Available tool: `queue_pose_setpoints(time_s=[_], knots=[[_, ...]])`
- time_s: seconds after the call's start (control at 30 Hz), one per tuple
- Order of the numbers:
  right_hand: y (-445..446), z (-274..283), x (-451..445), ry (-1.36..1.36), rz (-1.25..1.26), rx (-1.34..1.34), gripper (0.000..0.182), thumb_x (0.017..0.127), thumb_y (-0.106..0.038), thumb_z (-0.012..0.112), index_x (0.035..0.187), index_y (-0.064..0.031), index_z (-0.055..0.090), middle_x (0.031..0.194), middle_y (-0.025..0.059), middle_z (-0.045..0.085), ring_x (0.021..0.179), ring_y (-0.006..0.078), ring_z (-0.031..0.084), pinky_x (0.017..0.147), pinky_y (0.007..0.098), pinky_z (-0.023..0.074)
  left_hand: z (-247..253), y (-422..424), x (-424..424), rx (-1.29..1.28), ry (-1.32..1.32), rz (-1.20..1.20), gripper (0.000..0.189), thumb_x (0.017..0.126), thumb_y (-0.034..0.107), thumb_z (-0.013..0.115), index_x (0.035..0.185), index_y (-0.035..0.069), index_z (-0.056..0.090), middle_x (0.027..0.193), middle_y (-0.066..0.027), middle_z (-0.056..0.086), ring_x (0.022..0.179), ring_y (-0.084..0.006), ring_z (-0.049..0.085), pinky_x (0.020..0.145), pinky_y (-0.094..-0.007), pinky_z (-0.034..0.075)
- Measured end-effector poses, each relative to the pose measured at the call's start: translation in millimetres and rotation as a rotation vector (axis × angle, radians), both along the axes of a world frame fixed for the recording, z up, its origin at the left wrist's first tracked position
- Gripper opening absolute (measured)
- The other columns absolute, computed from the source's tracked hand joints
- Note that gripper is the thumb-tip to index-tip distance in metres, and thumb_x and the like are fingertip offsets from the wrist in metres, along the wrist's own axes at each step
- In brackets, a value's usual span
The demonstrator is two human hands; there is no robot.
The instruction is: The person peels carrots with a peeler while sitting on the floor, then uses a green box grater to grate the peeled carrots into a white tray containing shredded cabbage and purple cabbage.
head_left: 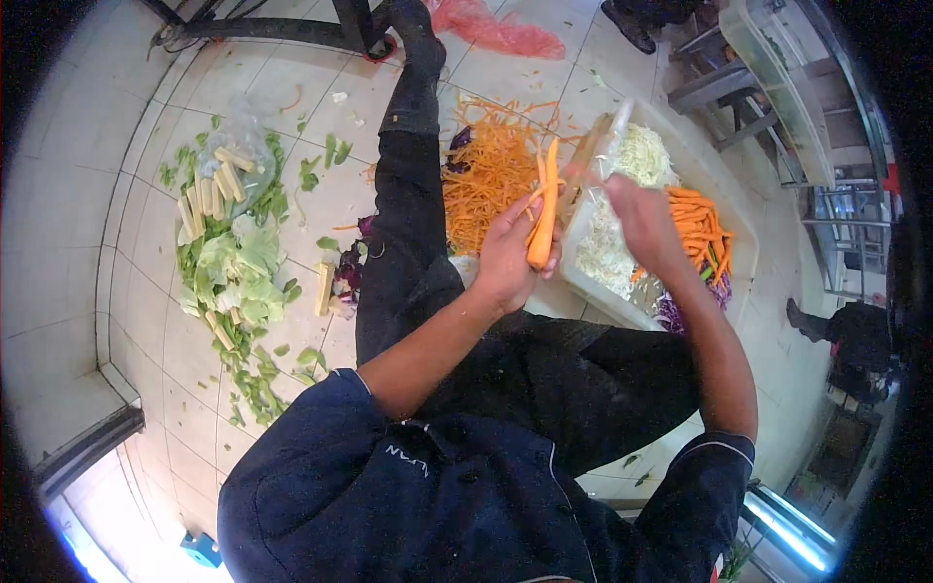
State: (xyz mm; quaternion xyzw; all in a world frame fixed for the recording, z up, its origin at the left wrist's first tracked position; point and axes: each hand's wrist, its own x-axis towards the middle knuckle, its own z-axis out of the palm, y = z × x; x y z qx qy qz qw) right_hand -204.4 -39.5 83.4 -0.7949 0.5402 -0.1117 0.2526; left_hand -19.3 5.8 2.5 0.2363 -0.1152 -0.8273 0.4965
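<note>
My left hand (506, 251) grips a peeled-looking orange carrot (545, 218), its thick end towards me and a strip of peel hanging beside it. To its right, my right hand (641, 218) is curled and blurred by motion. A thin reddish tool (582, 175), too smeared to name exactly, juts from that hand towards the carrot. Beyond my left hand, a heap of carrot peelings (485, 197) lies on the floor. Partly behind my right forearm, several carrots (696, 218) rest in a translucent plastic bin (612, 310).
The bin also holds shredded white cabbage (641, 157) and shredded purple cabbage (670, 313). Lettuce leaves (244, 270), pale cut stalks (219, 189) and a clear plastic bag (251, 157) lie left on the tiled floor. My outstretched leg (404, 197) separates them from the peelings. A red plastic bag (503, 33) lies ahead.
</note>
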Motion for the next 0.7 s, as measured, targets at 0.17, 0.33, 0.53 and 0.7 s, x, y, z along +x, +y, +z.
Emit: queue_pose_setpoints(time_s=[0.17, 0.33, 0.53, 0.7], knots=[[27, -12, 23, 0.14, 0.262, -0.019, 0.035, 0.102, -0.033, 0.038, 0.122, -0.0195, 0.063, 0.081, 0.0206, 0.064, 0.076, 0.0351, 0.066, 0.065, 0.0478, 0.0511, -2, 1, -4, 0.045, -0.028, 0.105, 0.035, 0.102, 0.029, 0.042, 0.13, 0.008, 0.046, 0.079, -0.0062, 0.054, 0.049, -0.0135, 0.046, 0.042, -0.0259, 0.038], [-40, -33, -16, 0.245, -0.141, -0.097, 0.046, 0.103, -0.037, 0.034, 0.115, -0.0042, 0.063, 0.079, 0.026, 0.063, 0.077, 0.0412, 0.064, 0.066, 0.051, 0.0497, 5, 17, -6, -0.038, 0.128, -0.091, 0.036, 0.1, 0.029, 0.046, 0.131, 0.009, 0.045, 0.079, -0.0065, 0.054, 0.048, -0.0146, 0.045, 0.041, -0.0261, 0.037], [-6, -7, -13, -0.059, -0.121, -0.029, 0.047, 0.103, -0.039, 0.035, 0.104, -0.0028, 0.064, 0.08, 0.0263, 0.062, 0.082, 0.0424, 0.062, 0.069, 0.0491, 0.0474, -12, 2, -8, 0.001, -0.022, 0.002, 0.036, 0.1, 0.033, 0.049, 0.126, 0.009, 0.051, 0.079, -0.0041, 0.055, 0.049, -0.0124, 0.044, 0.042, -0.0252, 0.037], [29, -7, 17, 0.024, 0.266, 0.004, 0.03, 0.099, -0.034, 0.047, 0.108, -0.0078, 0.06, 0.079, 0.0208, 0.064, 0.07, 0.0402, 0.063, 0.062, 0.0482, 0.0493, -5, -4, -7, 0.055, -0.072, 0.095, 0.041, 0.101, 0.034, 0.049, 0.131, 0.007, 0.05, 0.082, -0.0019, 0.058, 0.055, -0.0091, 0.047, 0.047, -0.022, 0.038]])
